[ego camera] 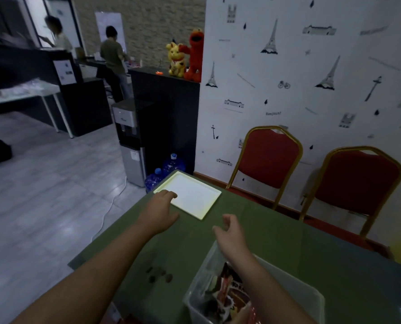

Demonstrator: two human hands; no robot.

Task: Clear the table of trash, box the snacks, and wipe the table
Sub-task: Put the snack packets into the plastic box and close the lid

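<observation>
The pale box lid (190, 195), likely light, stiff and slick, lies flat beyond the snack-filled clear box (286, 291); left hand (159, 211) touches its near-left edge, a sensible hold, while right hand (230, 232) hovers loosely open.

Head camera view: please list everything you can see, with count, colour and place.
Table: one, green cloth, foreground.
Lid: one, white, flat at table's far left corner.
Box: one, clear plastic, near edge, snack packets inside.
Small dark bits: several, brown, on cloth left of box.
Chairs: two, red with gold frames, behind table.
Water bottles: two, blue, on floor.
Water dispenser: one, grey and black, by cabinet.
Toys: two, yellow and red, on black cabinet.
People: two, in the background.
Left hand: fingers rest on lid's edge.
Right hand: open above table, empty.
</observation>
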